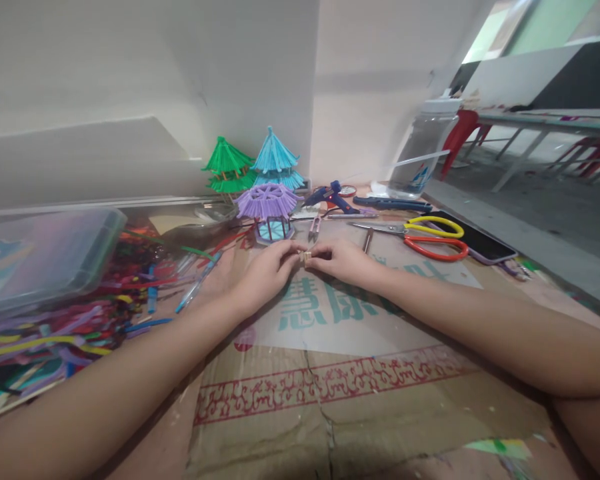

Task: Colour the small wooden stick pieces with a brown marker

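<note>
My left hand (270, 270) and my right hand (344, 261) meet over a printed cardboard sheet (260, 373). Pinched between the fingertips of both is a small pale piece (306, 257) that looks like wood; its exact shape is too small to tell. Just behind my left hand stands a little pavilion model (269, 201) with a purple roof and light blue panels. A green-roofed pavilion (227, 160) and a blue-roofed one (276, 153) stand farther back. Thread snips (314, 229) lie close behind my fingertips.
Scissors (411, 230) with yellow and red handles lie right, beside a phone (480, 241). A blue glue gun (330, 196), a utility knife (393, 203) and a clear bottle (424, 150) are behind. Left are a plastic box (55, 247), colourful strips (45, 340) and a pen (199, 283).
</note>
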`<state>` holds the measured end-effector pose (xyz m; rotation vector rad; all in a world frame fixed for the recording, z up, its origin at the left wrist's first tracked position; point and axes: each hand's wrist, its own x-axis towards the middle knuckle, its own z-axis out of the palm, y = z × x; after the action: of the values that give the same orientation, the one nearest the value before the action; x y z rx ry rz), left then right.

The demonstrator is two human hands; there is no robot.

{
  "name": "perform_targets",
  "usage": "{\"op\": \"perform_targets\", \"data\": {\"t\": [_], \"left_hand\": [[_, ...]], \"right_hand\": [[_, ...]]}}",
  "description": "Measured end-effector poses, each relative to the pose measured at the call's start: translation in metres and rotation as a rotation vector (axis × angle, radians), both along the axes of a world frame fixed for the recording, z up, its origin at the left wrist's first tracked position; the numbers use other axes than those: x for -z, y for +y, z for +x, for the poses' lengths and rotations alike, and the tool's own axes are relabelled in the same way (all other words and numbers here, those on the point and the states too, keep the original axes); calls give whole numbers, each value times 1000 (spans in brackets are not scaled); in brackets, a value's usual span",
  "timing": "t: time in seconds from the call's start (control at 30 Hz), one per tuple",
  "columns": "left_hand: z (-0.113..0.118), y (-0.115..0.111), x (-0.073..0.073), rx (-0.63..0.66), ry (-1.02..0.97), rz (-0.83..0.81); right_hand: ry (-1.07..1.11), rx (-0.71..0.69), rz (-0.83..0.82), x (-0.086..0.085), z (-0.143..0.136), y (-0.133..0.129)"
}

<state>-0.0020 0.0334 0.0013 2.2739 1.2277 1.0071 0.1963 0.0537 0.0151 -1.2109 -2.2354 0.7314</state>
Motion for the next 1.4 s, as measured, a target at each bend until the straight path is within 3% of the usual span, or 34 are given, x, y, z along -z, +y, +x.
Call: {"op": "perform_targets", "data": {"t": [0.5, 1.13, 1.27, 1.4], "left_hand": [[4, -9, -16, -103, -25, -159], [4, -7, -13, -108, -20, -161], [1, -4, -12, -88, 56, -90], [-15, 5, -21, -90, 252, 62]], "right_hand": [[-15, 6, 14, 2, 0, 1], [-30, -37, 48, 5, -1, 5], [-28, -57, 56, 5, 0, 7], [-16, -33, 31, 4, 0, 6]]}}
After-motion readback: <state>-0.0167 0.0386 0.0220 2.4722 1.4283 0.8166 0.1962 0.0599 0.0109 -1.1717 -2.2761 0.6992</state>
